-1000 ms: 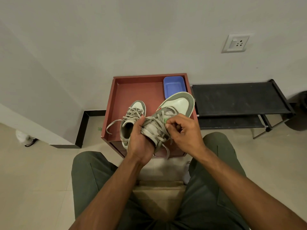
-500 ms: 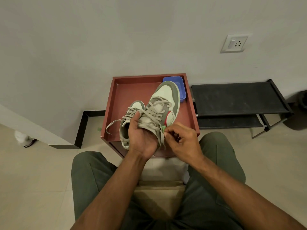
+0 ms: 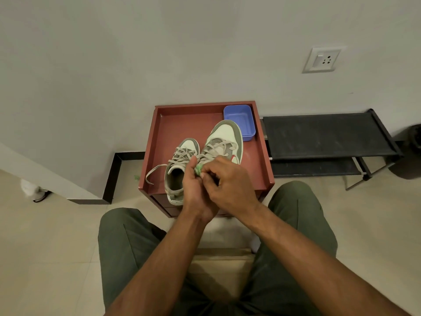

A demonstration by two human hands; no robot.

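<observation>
Sneaker (image 3: 225, 137) more hidden: right hand (image 3: 230, 188) has closed against left hand (image 3: 194, 192).

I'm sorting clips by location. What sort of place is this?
Probably a home entryway: a black shoe rack against the wall, sneakers at a red cabinet, and a wall socket above.

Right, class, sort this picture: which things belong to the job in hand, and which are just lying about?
In the job: held sneaker, left hand gripping it, right hand pinching the green bit at its laces.
Lying about: second sneaker, blue tub, red cabinet, black shoe rack, wall socket.
</observation>
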